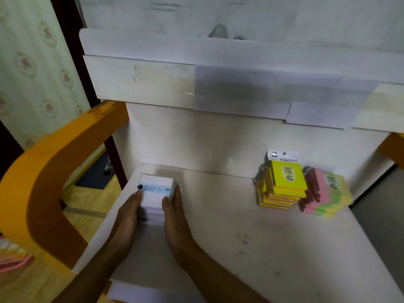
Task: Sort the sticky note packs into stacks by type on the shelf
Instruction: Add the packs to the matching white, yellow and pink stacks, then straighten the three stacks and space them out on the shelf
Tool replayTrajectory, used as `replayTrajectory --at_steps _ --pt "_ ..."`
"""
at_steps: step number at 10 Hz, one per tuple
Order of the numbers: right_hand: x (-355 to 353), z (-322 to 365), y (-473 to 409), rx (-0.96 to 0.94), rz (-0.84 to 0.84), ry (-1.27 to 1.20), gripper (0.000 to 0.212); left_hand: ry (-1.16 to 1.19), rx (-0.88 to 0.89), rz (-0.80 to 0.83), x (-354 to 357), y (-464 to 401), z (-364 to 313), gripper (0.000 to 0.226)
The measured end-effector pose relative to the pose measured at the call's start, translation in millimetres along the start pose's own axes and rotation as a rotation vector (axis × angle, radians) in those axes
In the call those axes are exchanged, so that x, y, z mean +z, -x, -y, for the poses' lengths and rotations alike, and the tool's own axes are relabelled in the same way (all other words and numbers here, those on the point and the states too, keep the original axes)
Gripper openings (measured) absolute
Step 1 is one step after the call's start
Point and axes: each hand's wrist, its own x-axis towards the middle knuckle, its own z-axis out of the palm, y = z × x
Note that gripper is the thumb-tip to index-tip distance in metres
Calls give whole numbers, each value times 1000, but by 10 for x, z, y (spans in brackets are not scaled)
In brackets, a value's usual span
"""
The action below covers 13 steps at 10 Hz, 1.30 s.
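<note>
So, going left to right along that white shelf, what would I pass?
Orange side frame → left hand → white pack stack → right hand → yellow pack stack → pink and green pack stack.

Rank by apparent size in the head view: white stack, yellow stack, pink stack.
1. yellow stack, counting its header card
2. pink stack and white stack: alike; hands hide the white one's sides, so no ranking.
</note>
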Motion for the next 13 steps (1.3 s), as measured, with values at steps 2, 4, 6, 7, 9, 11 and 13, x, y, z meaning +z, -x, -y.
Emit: replayTrajectory --at_steps 2,4,6,7,9,11,13 --pt "-43 24 39 52 17 -1 58 66 -10 -6 72 91 -93 26" --pt "-482 275 267 -153 -216 90 31 -244 293 -366 85 183 -505 34" --pt "-1768 945 445 -500 -673 280 14 -202 509 31 925 408 -992 19" --pt "-2320 1100 439 -405 -713 441 32 -417 242 352 1612 329 -764 32" --pt "-2733 1032 421 -273 -542 601 53 -314 -47 440 2555 67 -370 67" --pt "-2794 802 222 -229 -469 457 58 -153 5 363 2996 -9 -281 74" --pt "-2833 654 197 -130 -479 99 58 -26 -63 305 3024 -25 -211 49"
